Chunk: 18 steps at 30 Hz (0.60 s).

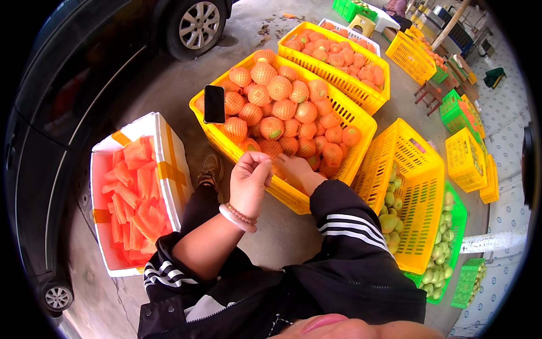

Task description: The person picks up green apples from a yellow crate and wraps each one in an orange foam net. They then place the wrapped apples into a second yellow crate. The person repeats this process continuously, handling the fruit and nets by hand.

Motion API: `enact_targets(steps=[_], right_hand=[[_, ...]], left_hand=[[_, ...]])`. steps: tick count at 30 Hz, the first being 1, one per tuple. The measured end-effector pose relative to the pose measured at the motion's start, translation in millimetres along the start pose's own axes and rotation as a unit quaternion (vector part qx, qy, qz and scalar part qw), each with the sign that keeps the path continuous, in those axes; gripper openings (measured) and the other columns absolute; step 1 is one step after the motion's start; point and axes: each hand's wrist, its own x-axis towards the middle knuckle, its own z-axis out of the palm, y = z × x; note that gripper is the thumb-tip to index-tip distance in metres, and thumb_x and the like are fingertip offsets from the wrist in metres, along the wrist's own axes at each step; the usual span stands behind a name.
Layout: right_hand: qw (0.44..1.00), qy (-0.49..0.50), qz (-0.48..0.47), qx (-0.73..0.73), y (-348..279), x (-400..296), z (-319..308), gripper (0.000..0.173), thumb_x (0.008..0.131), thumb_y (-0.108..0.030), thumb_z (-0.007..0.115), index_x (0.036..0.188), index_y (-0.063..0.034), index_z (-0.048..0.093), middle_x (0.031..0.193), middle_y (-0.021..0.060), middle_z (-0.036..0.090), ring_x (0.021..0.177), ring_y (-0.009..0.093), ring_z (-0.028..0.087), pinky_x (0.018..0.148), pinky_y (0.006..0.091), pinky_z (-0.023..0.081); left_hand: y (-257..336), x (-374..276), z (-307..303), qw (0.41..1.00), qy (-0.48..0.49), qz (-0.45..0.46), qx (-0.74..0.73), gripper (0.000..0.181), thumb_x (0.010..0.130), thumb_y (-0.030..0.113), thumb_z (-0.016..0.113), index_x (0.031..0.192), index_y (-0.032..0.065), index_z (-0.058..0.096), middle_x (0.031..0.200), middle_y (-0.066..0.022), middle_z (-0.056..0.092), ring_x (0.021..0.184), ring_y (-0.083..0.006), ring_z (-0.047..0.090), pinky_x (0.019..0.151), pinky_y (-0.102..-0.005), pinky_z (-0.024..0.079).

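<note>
My left hand (250, 180), with bracelets at the wrist, is above the near edge of a yellow plastic crate (292, 199). Its thumb is pressed to the curled fingers, and nothing shows between them. Beyond it, my right hand (295, 169) reaches inside that crate's near side; its fingers are partly hidden, so its grip is unclear. Round green fruit (284, 109) in orange foam nets fills much of the crate. A smartphone (214, 104) with a dark screen lies at the crate's left end.
At left, a white foam box (171, 169) holds orange foam nets (135, 186), near a parked black car (72, 84). Another yellow crate (334, 63) of netted fruit stands behind. To my right, a yellow crate (419, 178) and a green crate (459, 220) hold bare green fruit.
</note>
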Motion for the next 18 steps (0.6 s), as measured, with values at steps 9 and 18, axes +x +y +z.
enact_targets(steps=[9, 18], right_hand=[[0.78, 0.305, 0.005, 0.547, -8, -31, -79, 0.054, 0.082, -0.029, 0.067, 0.126, -0.0063, 0.044, 0.12, 0.0119, 0.054, 0.108, 0.025, 0.057, 0.089, 0.0354, 0.049], [0.75, 0.266, -0.128, 0.592, -65, -116, -104, 0.044, 0.099, -0.026, 0.043, 0.135, -0.0005, 0.038, 0.127, 0.011, 0.053, 0.114, 0.02, 0.054, 0.101, 0.033, 0.039]], left_hand=[[-13, 20, -3, 0.995, 0.053, 0.004, 0.084, 0.025, 0.091, 0.019, 0.059, 0.109, 0.0048, 0.051, 0.092, -0.0024, 0.056, 0.075, -0.0099, 0.052, 0.066, -0.0246, 0.044], [-23, 16, 21, 0.956, -0.155, -0.204, -0.142, 0.049, 0.098, 0.047, 0.04, 0.126, 0.007, 0.05, 0.118, -0.008, 0.061, 0.104, -0.0178, 0.061, 0.091, -0.0378, 0.049]])
